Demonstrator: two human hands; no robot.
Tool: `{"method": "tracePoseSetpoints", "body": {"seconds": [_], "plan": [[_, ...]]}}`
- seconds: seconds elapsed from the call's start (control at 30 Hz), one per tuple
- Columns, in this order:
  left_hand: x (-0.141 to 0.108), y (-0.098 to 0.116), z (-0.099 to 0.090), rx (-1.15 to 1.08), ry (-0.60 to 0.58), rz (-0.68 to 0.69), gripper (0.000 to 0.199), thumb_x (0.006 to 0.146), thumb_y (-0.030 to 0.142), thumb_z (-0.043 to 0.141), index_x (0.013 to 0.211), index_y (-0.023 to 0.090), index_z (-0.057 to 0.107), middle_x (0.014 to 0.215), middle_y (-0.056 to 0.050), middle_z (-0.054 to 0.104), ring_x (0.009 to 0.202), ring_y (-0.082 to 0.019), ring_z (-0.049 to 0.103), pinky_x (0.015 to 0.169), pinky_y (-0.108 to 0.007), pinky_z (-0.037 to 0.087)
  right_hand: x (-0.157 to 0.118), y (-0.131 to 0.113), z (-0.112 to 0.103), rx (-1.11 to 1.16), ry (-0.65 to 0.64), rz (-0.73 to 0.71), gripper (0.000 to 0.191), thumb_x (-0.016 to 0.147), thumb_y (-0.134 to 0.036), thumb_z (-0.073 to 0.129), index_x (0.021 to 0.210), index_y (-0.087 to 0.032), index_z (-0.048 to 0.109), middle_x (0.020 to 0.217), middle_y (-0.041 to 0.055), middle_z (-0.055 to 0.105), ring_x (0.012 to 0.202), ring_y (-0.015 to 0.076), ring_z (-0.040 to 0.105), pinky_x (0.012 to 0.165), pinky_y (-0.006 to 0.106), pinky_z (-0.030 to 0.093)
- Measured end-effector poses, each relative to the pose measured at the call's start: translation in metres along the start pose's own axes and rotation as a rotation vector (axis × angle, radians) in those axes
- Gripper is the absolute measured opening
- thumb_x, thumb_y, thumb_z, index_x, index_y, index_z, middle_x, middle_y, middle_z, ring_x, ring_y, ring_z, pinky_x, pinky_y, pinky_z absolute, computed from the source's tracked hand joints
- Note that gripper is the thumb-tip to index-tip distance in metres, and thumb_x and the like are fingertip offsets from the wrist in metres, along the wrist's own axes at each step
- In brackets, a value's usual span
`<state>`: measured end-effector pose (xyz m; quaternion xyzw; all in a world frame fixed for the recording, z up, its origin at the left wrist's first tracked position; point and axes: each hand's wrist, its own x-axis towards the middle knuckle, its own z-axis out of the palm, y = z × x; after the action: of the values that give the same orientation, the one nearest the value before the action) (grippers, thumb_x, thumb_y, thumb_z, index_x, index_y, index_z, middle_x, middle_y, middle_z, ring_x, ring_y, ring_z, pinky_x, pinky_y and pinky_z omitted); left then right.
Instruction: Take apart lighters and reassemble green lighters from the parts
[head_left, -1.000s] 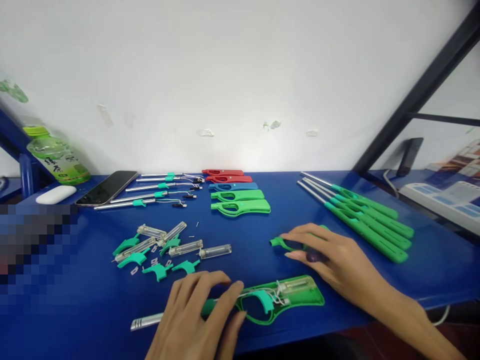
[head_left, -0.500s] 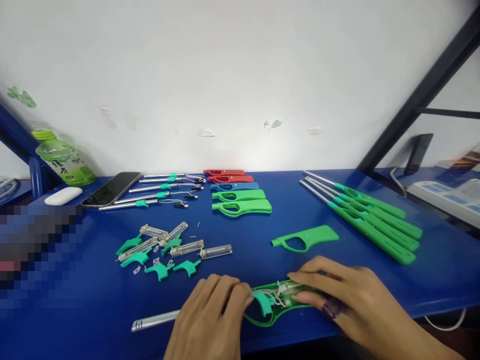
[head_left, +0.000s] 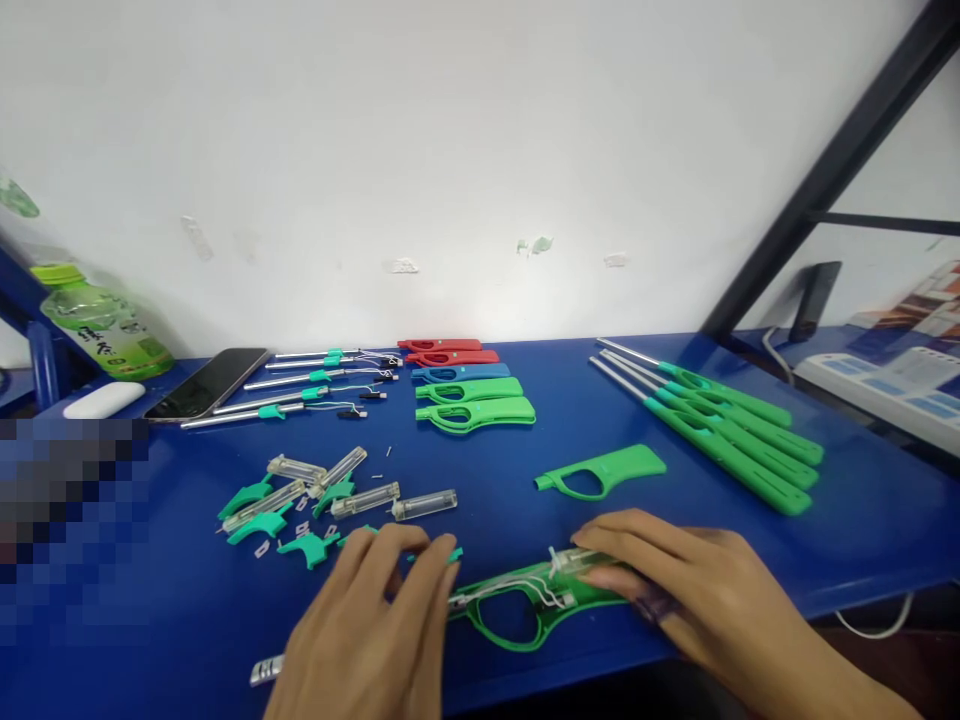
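A green handle shell (head_left: 510,640) with white wires lies near the table's front edge. My right hand (head_left: 660,590) pinches a clear fuel tank (head_left: 576,560) at the shell's right part. Over the shell's left end is my left hand (head_left: 375,620), fingers bent and together; a teal piece (head_left: 456,554) shows at its fingertips. Left of that hand the tip of a silver tube (head_left: 267,670) sticks out. Another green shell (head_left: 607,473) lies behind the right hand. Clear tanks (head_left: 425,505) and teal triggers (head_left: 309,548) are scattered to the left.
On the blue table (head_left: 480,470) are tubes with wires (head_left: 259,412), red shells (head_left: 450,357), a blue shell (head_left: 469,373) and green shells (head_left: 487,414). Several assembled green lighters (head_left: 739,465) lie right. A phone (head_left: 206,385), white case (head_left: 105,400) and bottle (head_left: 105,325) stand left.
My left hand has moved left, and the teal trigger has left the shell's opening and shows at its fingertips. My right hand stays at the tank. The view has shifted slightly.
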<state>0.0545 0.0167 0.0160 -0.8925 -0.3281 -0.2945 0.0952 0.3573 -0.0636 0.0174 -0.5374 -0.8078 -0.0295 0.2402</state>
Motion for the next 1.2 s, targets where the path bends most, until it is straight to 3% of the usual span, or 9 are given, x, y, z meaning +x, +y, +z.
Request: {"method": "tracePoseSetpoints", "body": {"seconds": [0.17,0.3,0.43,0.6,0.67,0.8,0.87,1.03,1.2], "plan": [[0.017,0.029,0.016,-0.207,-0.053,0.086,0.025,0.104,0.013,0.056,0.126,0.02,0.067,0.109,-0.008,0.069,0.09,-0.022,0.064,0.074,-0.034,0.062,-0.002,0.0,-0.002,-0.025,0.032,-0.014,0.042,0.105,-0.007,0.045,0.135,-0.029,0.064,0.12,0.0027,0.082,0.086,0.0179,0.082,0.075,0.029,0.063],[0.013,0.031,0.029,-0.227,-0.057,0.11,0.028,0.097,0.003,0.055,0.112,0.022,0.068,0.103,-0.005,0.07,0.086,-0.022,0.061,0.074,-0.037,0.059,-0.004,-0.002,-0.004,-0.061,0.024,-0.018,0.049,0.099,0.0,0.045,0.133,-0.029,0.067,0.12,0.0029,0.082,0.088,0.018,0.082,0.076,0.029,0.063],[0.007,0.032,0.03,-0.169,-0.001,0.109,0.026,0.098,0.006,0.055,0.116,0.02,0.068,0.106,-0.007,0.071,0.088,-0.024,0.059,0.078,-0.041,0.056,-0.005,0.006,-0.009,-0.116,0.066,-0.043,0.055,0.094,0.003,0.044,0.132,-0.027,0.07,0.12,0.0023,0.083,0.083,0.0145,0.082,0.076,0.024,0.064],[0.009,0.035,0.024,-0.132,0.006,0.042,0.038,0.091,-0.004,0.051,0.114,0.02,0.068,0.107,-0.007,0.071,0.088,-0.023,0.059,0.076,-0.038,0.056,-0.009,0.027,-0.024,-0.258,0.266,0.037,0.031,0.103,-0.011,0.056,0.122,-0.025,0.075,0.111,0.002,0.085,0.079,0.0154,0.084,0.065,0.02,0.062],[0.01,0.035,0.023,-0.089,0.0,0.05,0.036,0.094,-0.001,0.055,0.12,0.02,0.069,0.11,-0.007,0.073,0.091,-0.024,0.061,0.076,-0.038,0.058,-0.009,0.028,-0.027,-0.219,0.251,0.054,0.026,0.104,-0.016,0.059,0.121,-0.026,0.076,0.11,0.0015,0.085,0.081,0.0158,0.084,0.067,0.019,0.062],[0.01,0.033,0.024,-0.063,0.051,0.091,0.036,0.105,0.019,0.063,0.14,0.017,0.064,0.115,-0.01,0.075,0.1,-0.026,0.07,0.084,-0.041,0.062,-0.001,0.01,-0.02,-0.066,0.106,0.001,0.046,0.101,-0.003,0.049,0.133,-0.028,0.071,0.12,0.0024,0.083,0.09,0.0151,0.083,0.078,0.022,0.064],[0.01,0.032,0.023,-0.11,0.083,0.065,0.036,0.108,0.026,0.06,0.143,0.018,0.062,0.117,-0.01,0.075,0.105,-0.025,0.073,0.092,-0.041,0.063,0.008,-0.002,-0.016,-0.074,0.092,-0.036,0.053,0.097,0.001,0.046,0.134,-0.028,0.069,0.121,0.0032,0.083,0.09,0.0157,0.083,0.078,0.024,0.063],[0.009,0.023,0.01,-0.223,0.097,0.079,0.016,0.109,0.018,0.056,0.122,0.021,0.066,0.104,-0.004,0.076,0.091,-0.018,0.075,0.089,-0.035,0.063,0.034,-0.025,-0.019,-0.141,0.125,-0.191,0.051,0.097,0.001,0.038,0.126,-0.027,0.069,0.115,0.0001,0.084,0.076,0.0135,0.081,0.068,0.025,0.058],[0.006,0.013,-0.007,-0.317,0.047,0.043,0.019,0.109,0.011,0.052,0.108,0.024,0.066,0.093,0.001,0.074,0.076,-0.014,0.067,0.072,-0.027,0.06,0.056,-0.04,-0.025,-0.092,0.144,-0.298,0.044,0.111,-0.008,0.031,0.114,-0.026,0.072,0.1,-0.0045,0.085,0.055,0.0091,0.072,0.052,0.026,0.05]]}}
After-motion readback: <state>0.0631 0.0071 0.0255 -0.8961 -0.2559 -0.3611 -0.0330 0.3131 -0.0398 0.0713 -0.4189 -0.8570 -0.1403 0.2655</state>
